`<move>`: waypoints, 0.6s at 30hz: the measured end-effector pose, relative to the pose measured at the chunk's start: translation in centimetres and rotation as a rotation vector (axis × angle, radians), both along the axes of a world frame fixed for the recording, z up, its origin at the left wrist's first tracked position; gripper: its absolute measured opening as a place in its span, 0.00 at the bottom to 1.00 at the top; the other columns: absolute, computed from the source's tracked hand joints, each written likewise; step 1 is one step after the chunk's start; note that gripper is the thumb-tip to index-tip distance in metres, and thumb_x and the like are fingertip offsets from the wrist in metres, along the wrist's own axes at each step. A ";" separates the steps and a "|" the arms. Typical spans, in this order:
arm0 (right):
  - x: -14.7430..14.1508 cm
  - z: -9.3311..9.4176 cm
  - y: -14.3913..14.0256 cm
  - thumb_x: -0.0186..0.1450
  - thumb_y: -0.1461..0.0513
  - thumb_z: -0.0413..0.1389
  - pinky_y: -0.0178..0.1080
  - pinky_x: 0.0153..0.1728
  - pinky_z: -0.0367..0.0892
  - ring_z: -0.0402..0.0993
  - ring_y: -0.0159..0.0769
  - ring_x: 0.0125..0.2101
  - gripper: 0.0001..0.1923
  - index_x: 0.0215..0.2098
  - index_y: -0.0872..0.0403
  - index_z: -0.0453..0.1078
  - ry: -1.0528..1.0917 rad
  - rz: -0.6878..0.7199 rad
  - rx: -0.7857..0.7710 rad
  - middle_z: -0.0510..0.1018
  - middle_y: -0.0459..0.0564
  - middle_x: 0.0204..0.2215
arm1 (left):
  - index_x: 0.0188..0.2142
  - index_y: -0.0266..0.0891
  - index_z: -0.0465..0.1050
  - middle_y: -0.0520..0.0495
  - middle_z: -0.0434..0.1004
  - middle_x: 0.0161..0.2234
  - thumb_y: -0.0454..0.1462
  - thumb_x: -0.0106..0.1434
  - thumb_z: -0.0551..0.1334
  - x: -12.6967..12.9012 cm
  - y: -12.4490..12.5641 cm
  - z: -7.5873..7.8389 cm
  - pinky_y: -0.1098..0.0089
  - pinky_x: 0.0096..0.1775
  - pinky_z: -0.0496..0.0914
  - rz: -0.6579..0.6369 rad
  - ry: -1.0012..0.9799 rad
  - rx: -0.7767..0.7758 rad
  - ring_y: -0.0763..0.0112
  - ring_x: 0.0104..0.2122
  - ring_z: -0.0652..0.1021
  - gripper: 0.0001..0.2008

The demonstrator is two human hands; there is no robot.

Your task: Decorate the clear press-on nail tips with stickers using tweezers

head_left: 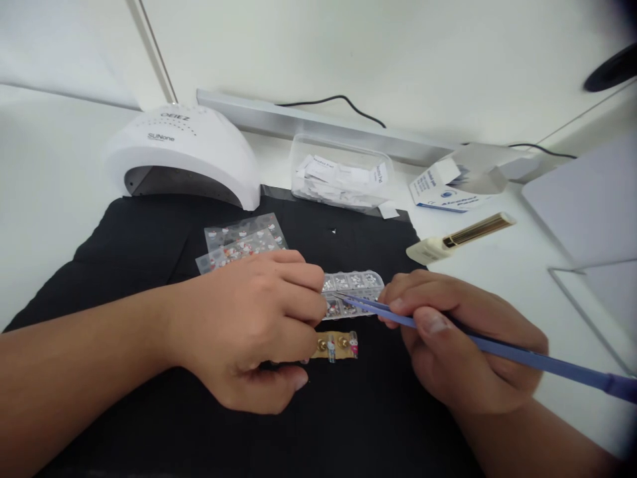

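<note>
My right hand [462,338] grips a pair of blue tweezers [527,358], whose narrow tips reach into a clear compartment case [355,280] of small rhinestones and charms. Curled over the left end of that case is my left hand [259,332]; its fingertips are hidden, so I cannot tell what they hold, if anything. Its thumb points right, above the black mat. Just below the case lies a yellowish strip [338,336] with gold round studs and decorated nail tips [331,348], its left part covered by my left hand.
Cartoon sticker sheets [249,236] lie behind my left hand on the black mat [164,226]. A white nail lamp [194,146] stands at back left. Further right are a clear tub [343,192] of pad packets, an alcohol pad box [452,192] and a gold-capped bottle [432,251].
</note>
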State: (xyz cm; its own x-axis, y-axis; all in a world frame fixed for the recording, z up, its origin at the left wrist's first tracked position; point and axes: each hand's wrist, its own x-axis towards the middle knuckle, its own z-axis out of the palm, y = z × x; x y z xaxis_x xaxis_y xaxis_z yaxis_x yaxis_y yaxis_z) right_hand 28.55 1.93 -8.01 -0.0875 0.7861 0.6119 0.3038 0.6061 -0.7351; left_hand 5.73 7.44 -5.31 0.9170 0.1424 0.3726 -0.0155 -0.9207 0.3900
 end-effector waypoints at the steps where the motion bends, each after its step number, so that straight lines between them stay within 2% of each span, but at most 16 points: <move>1: 0.0 0.0 0.0 0.65 0.64 0.55 0.42 0.22 0.64 0.73 0.38 0.24 0.08 0.32 0.51 0.76 -0.002 -0.001 -0.001 0.75 0.47 0.22 | 0.24 0.39 0.72 0.47 0.74 0.23 0.33 0.56 0.59 0.0 0.0 0.0 0.59 0.33 0.65 -0.001 0.004 0.006 0.63 0.29 0.71 0.06; 13: 0.2 -0.2 0.2 0.66 0.62 0.55 0.41 0.21 0.64 0.71 0.36 0.22 0.08 0.32 0.51 0.76 0.004 0.032 -0.027 0.74 0.47 0.21 | 0.25 0.37 0.74 0.46 0.75 0.24 0.32 0.57 0.59 -0.1 0.0 -0.1 0.59 0.34 0.66 -0.001 0.009 0.010 0.63 0.29 0.70 0.07; 15: 0.2 -0.3 0.1 0.66 0.62 0.55 0.41 0.21 0.64 0.71 0.37 0.23 0.08 0.32 0.50 0.76 0.006 0.032 -0.026 0.75 0.47 0.22 | 0.26 0.37 0.74 0.46 0.75 0.24 0.32 0.57 0.59 -0.1 0.1 -0.3 0.59 0.34 0.66 0.004 0.007 -0.028 0.63 0.29 0.70 0.06; 18: 0.3 -0.4 0.1 0.66 0.63 0.55 0.41 0.22 0.65 0.72 0.37 0.24 0.08 0.32 0.50 0.76 0.002 0.030 -0.015 0.75 0.47 0.22 | 0.28 0.37 0.74 0.45 0.75 0.25 0.32 0.56 0.59 -0.1 0.2 -0.4 0.60 0.33 0.66 0.010 -0.037 -0.166 0.64 0.28 0.70 0.05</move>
